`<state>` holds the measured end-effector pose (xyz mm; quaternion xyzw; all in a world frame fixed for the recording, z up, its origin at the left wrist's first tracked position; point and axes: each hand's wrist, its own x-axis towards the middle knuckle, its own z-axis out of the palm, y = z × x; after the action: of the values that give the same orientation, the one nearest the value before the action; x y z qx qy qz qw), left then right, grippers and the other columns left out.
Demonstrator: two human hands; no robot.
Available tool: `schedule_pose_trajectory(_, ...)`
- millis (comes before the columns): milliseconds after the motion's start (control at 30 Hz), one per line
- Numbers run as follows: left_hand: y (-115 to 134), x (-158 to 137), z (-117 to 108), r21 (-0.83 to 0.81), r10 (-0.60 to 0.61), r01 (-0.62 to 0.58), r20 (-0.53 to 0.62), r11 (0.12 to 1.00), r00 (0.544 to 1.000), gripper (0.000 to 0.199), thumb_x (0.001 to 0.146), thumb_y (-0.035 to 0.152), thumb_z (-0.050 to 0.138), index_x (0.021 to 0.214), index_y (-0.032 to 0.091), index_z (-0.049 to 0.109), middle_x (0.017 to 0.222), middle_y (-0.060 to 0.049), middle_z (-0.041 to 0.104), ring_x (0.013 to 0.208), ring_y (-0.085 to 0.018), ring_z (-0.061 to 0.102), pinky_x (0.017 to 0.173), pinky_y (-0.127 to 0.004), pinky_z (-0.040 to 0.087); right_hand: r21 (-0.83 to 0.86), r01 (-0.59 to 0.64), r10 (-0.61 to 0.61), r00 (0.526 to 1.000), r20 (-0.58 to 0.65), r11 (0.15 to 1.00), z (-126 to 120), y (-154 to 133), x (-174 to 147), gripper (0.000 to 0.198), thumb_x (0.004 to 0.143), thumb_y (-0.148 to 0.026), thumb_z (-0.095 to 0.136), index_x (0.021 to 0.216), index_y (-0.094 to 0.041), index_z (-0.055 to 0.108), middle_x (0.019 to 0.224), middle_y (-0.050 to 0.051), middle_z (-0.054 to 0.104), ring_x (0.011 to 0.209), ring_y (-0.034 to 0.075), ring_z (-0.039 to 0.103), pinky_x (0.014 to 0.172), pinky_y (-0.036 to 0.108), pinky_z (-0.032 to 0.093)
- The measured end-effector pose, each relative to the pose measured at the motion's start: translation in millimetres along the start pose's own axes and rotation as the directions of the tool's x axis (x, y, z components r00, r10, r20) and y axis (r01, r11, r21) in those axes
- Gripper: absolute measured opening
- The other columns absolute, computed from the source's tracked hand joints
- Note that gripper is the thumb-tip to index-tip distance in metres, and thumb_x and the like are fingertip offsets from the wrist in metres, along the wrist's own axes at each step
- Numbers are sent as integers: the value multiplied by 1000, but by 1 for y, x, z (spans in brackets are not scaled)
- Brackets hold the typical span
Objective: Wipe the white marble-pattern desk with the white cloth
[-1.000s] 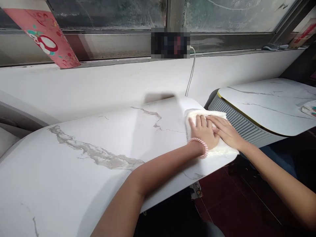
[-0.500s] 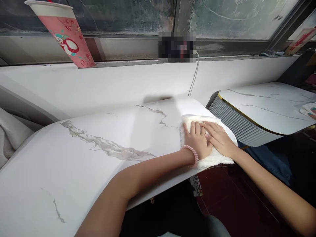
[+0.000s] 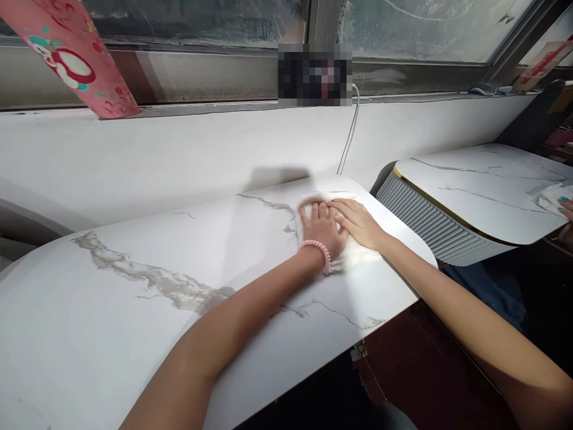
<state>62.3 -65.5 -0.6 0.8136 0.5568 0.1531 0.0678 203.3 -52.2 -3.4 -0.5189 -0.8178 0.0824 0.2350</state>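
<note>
Here, left hand [image 3: 324, 232] and right hand [image 3: 360, 224] flat, unclenched, on cloth [image 3: 358, 255]; beyond, cable [image 3: 357, 106], likely cup [image 3: 80, 65].

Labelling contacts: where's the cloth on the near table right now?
Head view, just right of centre: the cloth lies under the left hand and right hand, toward the near table's right end.

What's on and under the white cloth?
On the cloth: the left hand and right hand, palms down. Under it: the marbled tabletop, visible around its edges; the covered patch can't be seen.
</note>
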Motion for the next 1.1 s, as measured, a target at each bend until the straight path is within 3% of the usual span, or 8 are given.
schedule_pose_trajectory(267,-31,57,-1,-44,-97,96,-28,994,995,56,93,35,25,142,14,44,152,-10,39,143,-25,27,119,-53,9,50,88,-87,996,-25,995,16,25,72,44,97,-43,30,126,-24,57,132,6,60,123,27,50,107,46,35)
schedule_pose_trajectory(633,-69,96,-4,-41,-146,143,-61,989,987,50,94,35,28,137,19,46,148,-8,42,142,-23,29,120,-51,10,25,125,-123,990,-63,992,42,39,136,42,90,-29,36,123,-17,60,126,9,63,114,27,56,100,44,42)
schedule_pose_trajectory(867,-71,95,-4,-33,-149,147,-65,989,987,49,94,33,28,138,20,46,149,-7,42,141,-23,29,119,-51,10,-11,91,-92,993,-75,996,46,33,135,43,93,-29,35,127,-17,58,130,7,61,121,26,52,106,43,37)
schedule_pose_trajectory(1100,-62,67,-4,41,-178,181,-69,983,982,54,96,32,23,143,13,42,152,-11,39,143,-26,27,118,-54,11,-39,87,-87,996,-10,995,40,8,109,43,94,-26,36,132,-14,53,139,8,54,129,23,46,109,39,32)
